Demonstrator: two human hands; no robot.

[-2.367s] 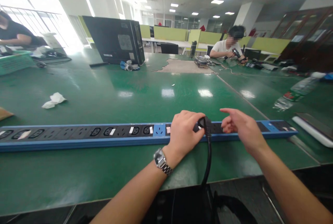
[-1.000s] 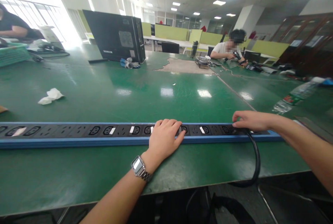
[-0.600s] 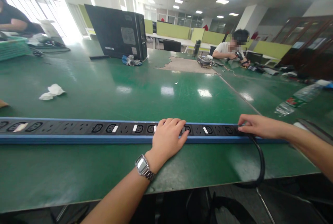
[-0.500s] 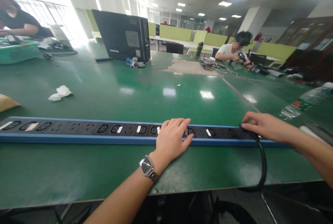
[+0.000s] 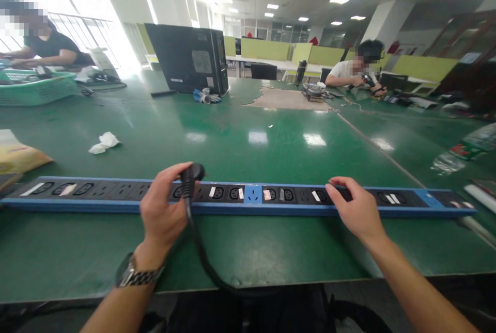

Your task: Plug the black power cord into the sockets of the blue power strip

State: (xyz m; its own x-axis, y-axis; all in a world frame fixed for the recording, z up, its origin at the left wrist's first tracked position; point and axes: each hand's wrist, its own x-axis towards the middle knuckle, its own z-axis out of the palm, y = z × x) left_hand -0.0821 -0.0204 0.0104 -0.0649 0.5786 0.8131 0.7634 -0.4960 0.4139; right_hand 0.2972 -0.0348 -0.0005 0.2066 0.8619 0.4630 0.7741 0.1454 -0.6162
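A long blue power strip (image 5: 253, 194) with black socket panels lies along the near side of the green table. My left hand (image 5: 165, 206) is closed on a black power plug (image 5: 192, 172), raised just above the strip's left half. From the plug a thick black cord (image 5: 201, 255) sags toward the table's near edge. Over the right half of the strip, my right hand (image 5: 358, 209) pinches a dark connector-like piece (image 5: 344, 193), largely covered by the fingers. Whether it touches a socket I cannot tell. White labels mark several sockets.
Crumpled tissue (image 5: 105, 142) and a yellowish packet (image 5: 19, 153) lie at left. Farther back are a green basket (image 5: 34, 88), a black computer case (image 5: 189, 59) and gloves (image 5: 206, 96). A plastic bottle (image 5: 465, 149) lies at right. Two people sit across the table.
My left hand has lifted off the strip, moved left and now holds the plug. My right hand has shifted left along the strip. The view has turned slightly.
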